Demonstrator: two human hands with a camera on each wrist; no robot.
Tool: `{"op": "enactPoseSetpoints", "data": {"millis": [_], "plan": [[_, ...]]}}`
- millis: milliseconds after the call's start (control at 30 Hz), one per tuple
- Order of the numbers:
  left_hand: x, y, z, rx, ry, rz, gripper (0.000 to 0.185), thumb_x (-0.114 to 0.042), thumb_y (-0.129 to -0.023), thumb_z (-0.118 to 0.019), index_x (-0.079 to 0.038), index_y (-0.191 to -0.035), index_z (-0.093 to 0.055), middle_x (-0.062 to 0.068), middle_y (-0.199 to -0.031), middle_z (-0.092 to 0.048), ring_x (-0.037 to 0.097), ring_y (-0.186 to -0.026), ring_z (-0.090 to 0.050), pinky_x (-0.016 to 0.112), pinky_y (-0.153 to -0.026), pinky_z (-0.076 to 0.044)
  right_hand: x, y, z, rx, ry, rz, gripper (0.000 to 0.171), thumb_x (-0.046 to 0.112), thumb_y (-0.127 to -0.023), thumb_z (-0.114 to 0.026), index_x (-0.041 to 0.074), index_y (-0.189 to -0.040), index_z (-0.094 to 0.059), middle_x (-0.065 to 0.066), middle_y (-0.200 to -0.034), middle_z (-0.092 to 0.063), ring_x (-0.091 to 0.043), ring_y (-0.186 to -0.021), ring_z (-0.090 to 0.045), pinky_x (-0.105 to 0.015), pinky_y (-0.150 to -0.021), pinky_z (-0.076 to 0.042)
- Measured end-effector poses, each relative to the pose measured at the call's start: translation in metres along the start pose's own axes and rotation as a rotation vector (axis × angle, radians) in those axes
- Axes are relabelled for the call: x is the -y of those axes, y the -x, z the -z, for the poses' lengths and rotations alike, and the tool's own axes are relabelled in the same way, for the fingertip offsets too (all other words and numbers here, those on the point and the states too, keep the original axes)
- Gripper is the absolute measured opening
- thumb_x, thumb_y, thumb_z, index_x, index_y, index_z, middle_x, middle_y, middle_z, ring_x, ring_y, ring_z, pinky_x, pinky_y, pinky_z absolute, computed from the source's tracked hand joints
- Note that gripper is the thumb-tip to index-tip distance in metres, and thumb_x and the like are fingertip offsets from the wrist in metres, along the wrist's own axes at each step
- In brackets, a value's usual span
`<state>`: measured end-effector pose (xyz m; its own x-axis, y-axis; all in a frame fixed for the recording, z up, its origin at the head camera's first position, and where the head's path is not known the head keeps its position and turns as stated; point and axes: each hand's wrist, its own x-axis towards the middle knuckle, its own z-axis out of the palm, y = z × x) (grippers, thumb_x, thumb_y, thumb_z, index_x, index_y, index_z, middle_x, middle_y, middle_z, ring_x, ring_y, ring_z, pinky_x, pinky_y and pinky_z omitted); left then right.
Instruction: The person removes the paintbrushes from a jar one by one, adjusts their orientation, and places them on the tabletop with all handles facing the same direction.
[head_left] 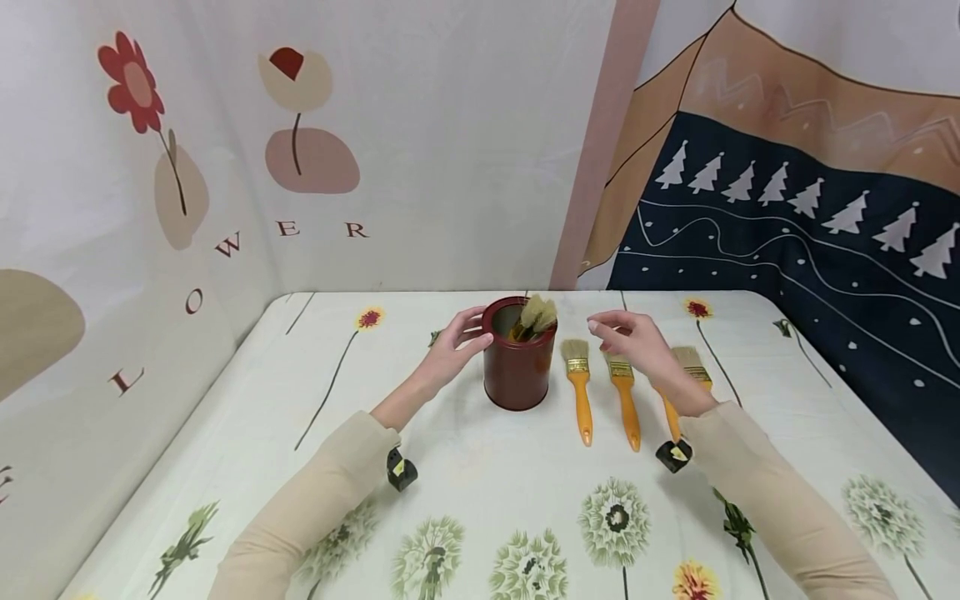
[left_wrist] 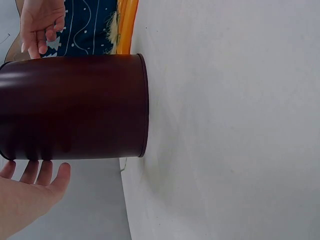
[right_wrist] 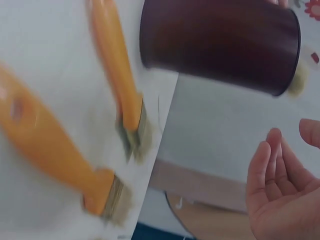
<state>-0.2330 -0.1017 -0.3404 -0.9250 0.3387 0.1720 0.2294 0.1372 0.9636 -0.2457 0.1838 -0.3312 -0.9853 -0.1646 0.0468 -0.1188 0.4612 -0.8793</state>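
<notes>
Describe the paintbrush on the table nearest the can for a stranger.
On the flowery table, find the dark red can. Just right of it lies an orange-handled brush. Unlike two brushes farther right, it shows whole in the head view.

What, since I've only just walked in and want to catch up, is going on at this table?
A person has the left hand against the side of a dark red can, which stands upright on the table with brush bristles poking out of its top. The right hand is to the right of the can, holding nothing. Three orange-handled brushes lie on that side.
</notes>
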Motion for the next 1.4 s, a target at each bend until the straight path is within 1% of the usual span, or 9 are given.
{"op": "enactPoseSetpoints", "data": {"millis": [167, 300, 433, 600, 767, 900, 1067, 1267, 1400], "plan": [[0.0, 0.0, 0.0, -0.001, -0.001, 0.005, 0.051, -0.015, -0.09, -0.053, -0.006, -0.135, -0.03, 0.015, -0.13, -0.038, 0.026, -0.119, -0.036, 0.04, -0.094, -0.033, 0.005, 0.003, -0.012, -0.05, -0.056, 0.054, 0.044, 0.036, -0.085, -0.056, 0.003, -0.115, -0.056, -0.013, -0.1, -0.057, -0.021, -0.073, -0.055, -0.031, -0.069, -0.049], [0.0, 0.001, 0.0, -0.004, -0.003, 0.004, 0.051, -0.015, -0.09, -0.053, -0.006, -0.134, -0.03, 0.015, -0.13, -0.038, 0.026, -0.118, -0.037, 0.04, -0.094, -0.033, 0.011, 0.004, -0.019, -0.068, -0.071, 0.102, 0.043, 0.035, -0.085, -0.058, 0.004, -0.115, -0.057, -0.012, -0.1, -0.059, -0.02, -0.071, -0.055, -0.031, -0.066, -0.049], [-0.001, 0.001, 0.0, -0.003, 0.002, 0.0, 0.051, -0.014, -0.09, -0.053, -0.005, -0.134, -0.03, 0.015, -0.13, -0.038, 0.027, -0.118, -0.037, 0.04, -0.094, -0.034, 0.018, 0.003, -0.024, -0.08, -0.044, 0.114, 0.043, 0.037, -0.084, -0.058, 0.008, -0.115, -0.059, -0.009, -0.1, -0.059, -0.021, -0.072, -0.055, -0.031, -0.064, -0.048], [-0.002, 0.001, 0.0, -0.001, 0.004, -0.005, 0.051, -0.014, -0.09, -0.052, -0.005, -0.134, -0.03, 0.016, -0.13, -0.038, 0.028, -0.118, -0.037, 0.041, -0.094, -0.034, 0.023, -0.001, -0.028, -0.099, 0.011, 0.14, 0.043, 0.039, -0.083, -0.059, 0.009, -0.113, -0.06, -0.007, -0.095, -0.059, -0.02, -0.07, -0.055, -0.028, -0.059, -0.045], [-0.001, 0.001, -0.001, -0.002, -0.004, -0.002, 0.051, -0.014, -0.09, -0.052, -0.005, -0.134, -0.03, 0.016, -0.13, -0.038, 0.027, -0.118, -0.036, 0.041, -0.094, -0.033, 0.028, -0.002, -0.031, -0.108, 0.042, 0.152, 0.045, 0.04, -0.081, -0.061, 0.009, -0.113, -0.06, -0.007, -0.092, -0.059, -0.019, -0.07, -0.056, -0.029, -0.06, -0.045], [-0.001, 0.001, -0.001, -0.001, 0.003, -0.002, 0.051, -0.014, -0.09, -0.052, -0.005, -0.134, -0.03, 0.016, -0.13, -0.038, 0.027, -0.118, -0.036, 0.041, -0.094, -0.033, 0.031, -0.002, -0.034, -0.11, 0.056, 0.137, 0.046, 0.04, -0.08, -0.062, 0.009, -0.114, -0.059, -0.006, -0.092, -0.059, -0.021, -0.075, -0.055, -0.03, -0.061, -0.046], [0.0, 0.0, 0.0, 0.0, 0.006, -0.006, 0.05, -0.014, -0.09, -0.052, -0.005, -0.134, -0.03, 0.016, -0.13, -0.038, 0.027, -0.118, -0.037, 0.04, -0.094, -0.034, 0.032, -0.002, -0.038, -0.117, 0.075, 0.129, 0.044, 0.037, -0.081, -0.062, 0.009, -0.114, -0.059, -0.006, -0.09, -0.059, -0.02, -0.075, -0.051, -0.028, -0.058, -0.045], [0.001, 0.0, 0.0, 0.001, 0.007, -0.008, 0.051, -0.014, -0.09, -0.052, -0.006, -0.134, -0.03, 0.016, -0.13, -0.038, 0.026, -0.118, -0.037, 0.039, -0.093, -0.034, 0.031, -0.006, -0.044, -0.159, 0.131, 0.162, 0.041, 0.034, -0.08, -0.064, 0.007, -0.111, -0.061, -0.005, -0.085, -0.06, -0.02, -0.075, -0.052, -0.028, -0.059, -0.045], [0.0, 0.0, 0.0, 0.003, 0.0, -0.006, 0.051, -0.015, -0.09, -0.052, -0.006, -0.135, -0.03, 0.016, -0.13, -0.038, 0.027, -0.118, -0.036, 0.04, -0.094, -0.034, 0.03, -0.008, -0.047, -0.192, 0.139, 0.176, 0.039, 0.034, -0.08, -0.064, 0.007, -0.108, -0.062, -0.005, -0.083, -0.059, -0.02, -0.073, -0.051, -0.028, -0.057, -0.045]]}}
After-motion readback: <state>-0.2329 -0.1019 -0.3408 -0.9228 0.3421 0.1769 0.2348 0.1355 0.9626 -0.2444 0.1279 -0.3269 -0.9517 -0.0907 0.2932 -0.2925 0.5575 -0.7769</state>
